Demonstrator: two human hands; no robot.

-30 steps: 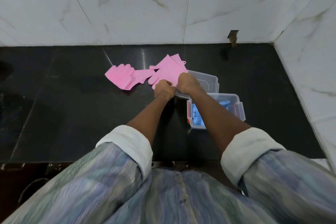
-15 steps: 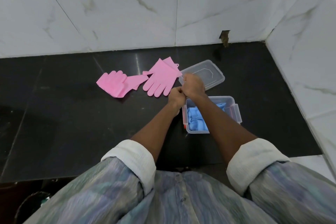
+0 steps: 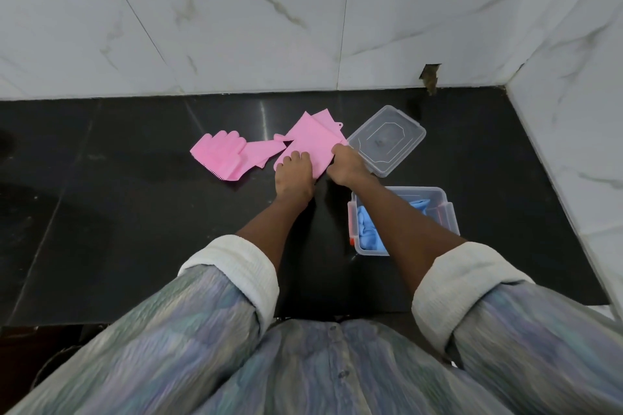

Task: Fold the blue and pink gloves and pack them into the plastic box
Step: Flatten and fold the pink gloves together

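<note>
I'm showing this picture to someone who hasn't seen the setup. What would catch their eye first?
Two bright pink rubber gloves on the glossy black stone counter, the right-hand pink glove under both hands: left hand, right hand. Next, the clear plastic box of blue gloves at right, its clear lid lying behind it.

Blue-green streaked buttoned shirt [image 3: 320, 371], white rolled cuffs [image 3: 236, 266].
</note>
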